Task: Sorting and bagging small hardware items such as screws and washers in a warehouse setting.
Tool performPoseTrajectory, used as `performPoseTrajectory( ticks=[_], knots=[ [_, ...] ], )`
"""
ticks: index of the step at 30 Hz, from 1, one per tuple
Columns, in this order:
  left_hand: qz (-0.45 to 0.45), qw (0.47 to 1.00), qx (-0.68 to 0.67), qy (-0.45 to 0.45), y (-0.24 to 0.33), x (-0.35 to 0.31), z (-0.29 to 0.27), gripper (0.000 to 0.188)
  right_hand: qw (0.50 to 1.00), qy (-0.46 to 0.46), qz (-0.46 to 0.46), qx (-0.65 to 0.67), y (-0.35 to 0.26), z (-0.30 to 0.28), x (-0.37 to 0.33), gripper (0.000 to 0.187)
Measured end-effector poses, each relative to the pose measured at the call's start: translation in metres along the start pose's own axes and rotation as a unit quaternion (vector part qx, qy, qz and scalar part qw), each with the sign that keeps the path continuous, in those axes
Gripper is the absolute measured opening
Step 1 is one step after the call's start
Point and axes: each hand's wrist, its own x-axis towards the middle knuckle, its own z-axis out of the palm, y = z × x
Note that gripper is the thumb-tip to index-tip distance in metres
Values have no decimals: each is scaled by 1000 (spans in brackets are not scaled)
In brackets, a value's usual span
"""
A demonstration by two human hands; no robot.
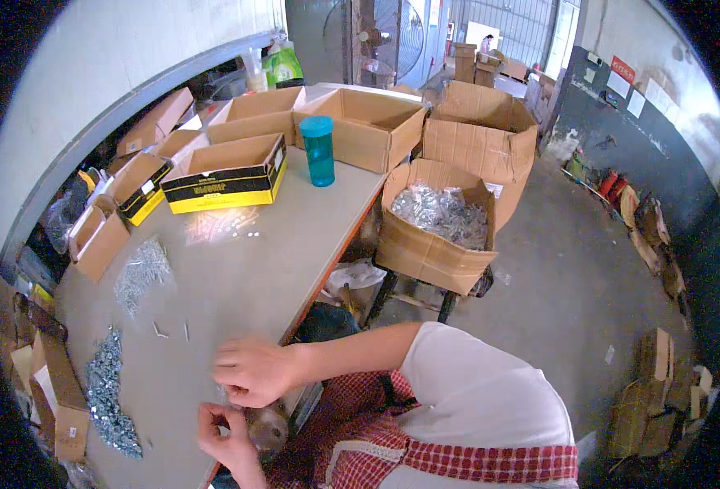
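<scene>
The right hand (256, 372), fingers curled downward, sits just above the left hand (226, 436), whose thumb and forefinger bend toward each other; whether either grips anything cannot be told. Beside them, at the table (238, 297) edge, is a rounded, shiny object (267, 429), its kind unclear. Left lie heaped metal nuts (109, 395); beyond, slim screws (142, 273) and a teal bottle (318, 151). A careless elbow might knock the rounded object off; a sweeping wrist could mix nuts and screws.

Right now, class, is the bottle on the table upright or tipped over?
Upright: the blue-green bottle stands on its base on the table, with its lid at the top.
</scene>
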Motion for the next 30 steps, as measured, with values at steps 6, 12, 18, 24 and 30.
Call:
performPoseTrajectory(
  ticks=[6, 12, 18, 24, 30],
  knots=[
    [-181, 973, -131, -55, 6, 13, -20, 16, 980, 36, -196, 11, -8, -13, 14, 14],
    [-165, 963, -210, -34, -15, 13, -33, 19, 973, 21, -225, 53, -22, -25, 20, 15],
    [-304, 898, -317, 9, 6, 12, -21, 22, 972, 82, -216, 29, -16, -11, 17, 7],
    [-278, 905, -301, 113, -28, 14, -45, 20, 989, -66, -108, 82, -16, -17, 11, 25],
    [-207, 960, -178, 64, -77, 9, -67, 38, 981, -165, -56, 88, -15, -31, 11, 41]
  ],
)
